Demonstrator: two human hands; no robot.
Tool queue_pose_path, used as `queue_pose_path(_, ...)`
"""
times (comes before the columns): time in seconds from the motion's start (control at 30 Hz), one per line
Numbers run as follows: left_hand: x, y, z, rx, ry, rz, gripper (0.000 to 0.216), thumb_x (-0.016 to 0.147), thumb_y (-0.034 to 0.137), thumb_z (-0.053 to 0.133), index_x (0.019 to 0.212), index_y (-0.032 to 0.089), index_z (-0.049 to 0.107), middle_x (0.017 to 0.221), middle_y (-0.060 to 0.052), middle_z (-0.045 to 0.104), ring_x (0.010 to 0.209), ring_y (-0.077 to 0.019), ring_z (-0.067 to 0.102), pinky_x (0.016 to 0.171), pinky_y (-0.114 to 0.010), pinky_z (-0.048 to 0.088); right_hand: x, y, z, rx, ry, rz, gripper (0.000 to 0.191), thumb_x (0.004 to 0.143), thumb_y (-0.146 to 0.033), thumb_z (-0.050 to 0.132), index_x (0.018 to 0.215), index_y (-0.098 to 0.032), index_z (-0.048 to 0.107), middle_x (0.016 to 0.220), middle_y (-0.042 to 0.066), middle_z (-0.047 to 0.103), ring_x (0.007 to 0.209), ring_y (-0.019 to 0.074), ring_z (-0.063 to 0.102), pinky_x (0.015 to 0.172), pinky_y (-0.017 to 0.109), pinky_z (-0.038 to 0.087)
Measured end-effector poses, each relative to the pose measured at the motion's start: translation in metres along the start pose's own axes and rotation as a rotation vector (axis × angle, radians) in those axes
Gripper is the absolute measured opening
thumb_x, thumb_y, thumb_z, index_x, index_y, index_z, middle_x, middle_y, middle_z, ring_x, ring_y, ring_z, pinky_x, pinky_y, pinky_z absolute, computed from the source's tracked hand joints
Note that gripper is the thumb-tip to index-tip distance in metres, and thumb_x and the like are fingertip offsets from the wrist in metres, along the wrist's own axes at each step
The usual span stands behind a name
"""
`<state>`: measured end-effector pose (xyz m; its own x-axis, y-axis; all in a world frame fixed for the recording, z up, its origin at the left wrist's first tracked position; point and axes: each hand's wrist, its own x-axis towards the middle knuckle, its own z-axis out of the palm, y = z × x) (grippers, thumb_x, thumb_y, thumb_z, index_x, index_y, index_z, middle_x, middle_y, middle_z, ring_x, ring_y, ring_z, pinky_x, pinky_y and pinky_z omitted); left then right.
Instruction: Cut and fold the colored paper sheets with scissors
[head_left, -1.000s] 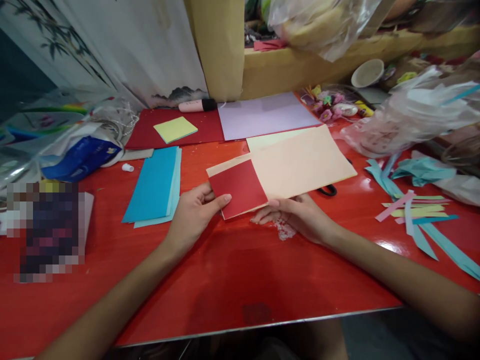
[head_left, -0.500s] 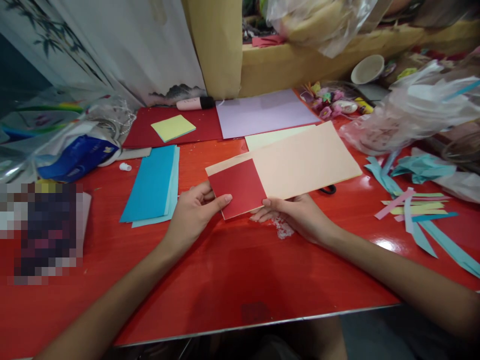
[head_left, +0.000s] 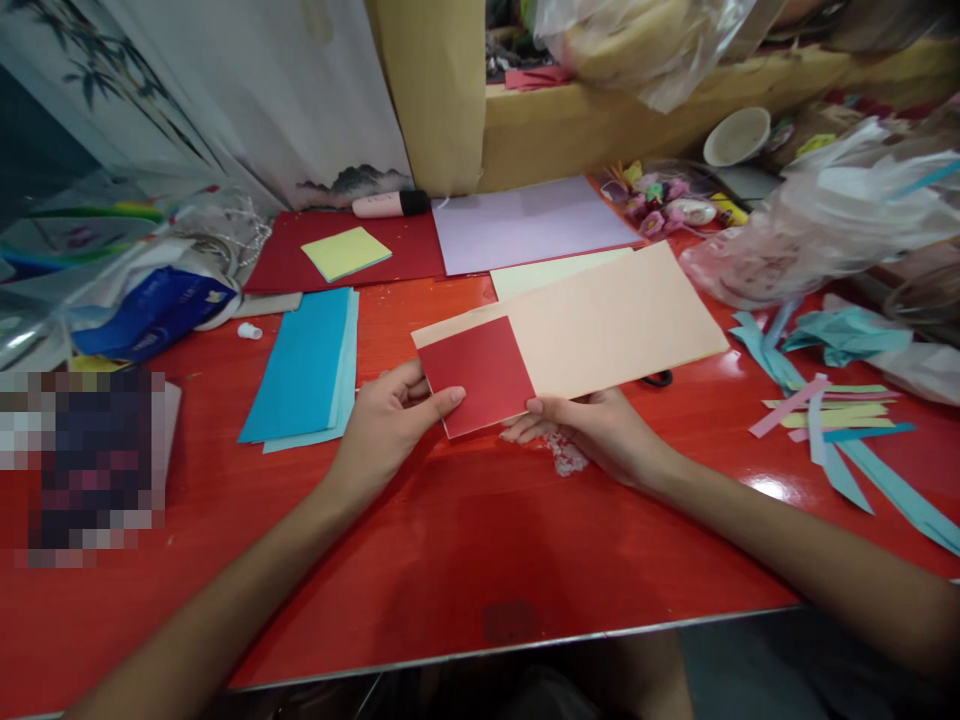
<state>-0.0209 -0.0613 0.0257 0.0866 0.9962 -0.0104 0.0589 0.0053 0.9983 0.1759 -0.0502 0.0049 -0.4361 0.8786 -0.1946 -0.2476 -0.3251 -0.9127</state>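
A small dark red paper (head_left: 484, 372) lies over the left end of a long peach paper sheet (head_left: 607, 320), both raised a little above the red table (head_left: 465, 540). My left hand (head_left: 390, 425) pinches the red paper's left edge, thumb on top. My right hand (head_left: 592, 425) grips the lower edge of the peach sheet, thumb on top and fingers beneath. A pale yellow sheet (head_left: 540, 275) shows behind the peach one. Black scissors (head_left: 658, 379) peek out under the sheet's right part.
Blue paper sheets (head_left: 307, 365) lie left of my hands. Further back are a dark red sheet (head_left: 405, 255) with a yellow square (head_left: 346, 252), a lilac sheet (head_left: 525, 222) and a pink marker (head_left: 391, 205). Coloured paper strips (head_left: 832, 420) and plastic bags (head_left: 817, 220) crowd the right.
The peach sheet has shifted slightly to the right and its right end has risen a little. Both hands keep their hold in nearly the same place.
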Motion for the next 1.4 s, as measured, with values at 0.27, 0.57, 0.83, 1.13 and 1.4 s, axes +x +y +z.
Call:
queue_pose_path(0.27,0.0003,0.0005,0.0005,-0.022,0.007,-0.005,0.026,0.073,0.030,0.065,0.096,0.017,0.063,0.103,-0.007,0.067,0.091,-0.0211,0.063,0.077,-0.031,0.052,-0.0014,0.0004,-0.0002,-0.009,-0.010,-0.006,0.013,0.075,-0.027,0.065,0.070,-0.016,0.070,0.074,0.005,0.071,0.069,0.0147,0.067,0.073,0.027,0.054)
queue_pose_path(0.57,0.0024,0.0006,-0.0012,-0.193,-0.030,-0.094,0.030,0.070,0.026,0.068,0.098,0.016,0.063,0.105,-0.009,0.066,0.093,-0.0230,0.062,0.078,-0.033,0.053,-0.0022,0.0003,0.0000,-0.057,0.005,-0.007,0.016,0.075,-0.030,0.064,0.068,-0.017,0.070,0.073,0.004,0.071,0.070,0.0144,0.067,0.074,0.028,0.053)
queue_pose_path(0.83,-0.0025,-0.0005,0.0010,-0.246,-0.169,-0.278,0.023,0.069,0.030,0.068,0.085,0.014,0.066,0.084,-0.010,0.070,0.064,-0.0216,0.066,0.064,-0.034,0.056,-0.0028,0.0008,-0.0011,-0.098,-0.098,-0.049,0.015,0.078,-0.029,0.061,0.078,-0.017,0.070,0.078,0.006,0.071,0.072,0.0162,0.067,0.071,0.029,0.053)
queue_pose_path(1.13,-0.0037,-0.0016,0.0038,-0.187,-0.168,-0.283,0.018,0.072,0.032,0.065,0.076,0.015,0.069,0.071,-0.008,0.070,0.062,-0.0189,0.066,0.064,-0.030,0.054,-0.0021,0.0008,-0.0002,-0.149,-0.113,-0.018,0.017,0.079,-0.031,0.060,0.083,-0.018,0.069,0.081,0.005,0.071,0.074,0.0162,0.067,0.071,0.029,0.053)
queue_pose_path(1.4,-0.0032,-0.0032,0.0042,-0.160,-0.163,-0.286,0.019,0.073,0.032,0.063,0.074,0.014,0.069,0.072,-0.008,0.070,0.061,-0.0182,0.065,0.063,-0.029,0.054,-0.0013,0.0013,-0.0024,-0.116,-0.106,0.001,0.015,0.078,-0.030,0.062,0.080,-0.018,0.070,0.079,0.005,0.071,0.069,0.0141,0.066,0.069,0.026,0.053)
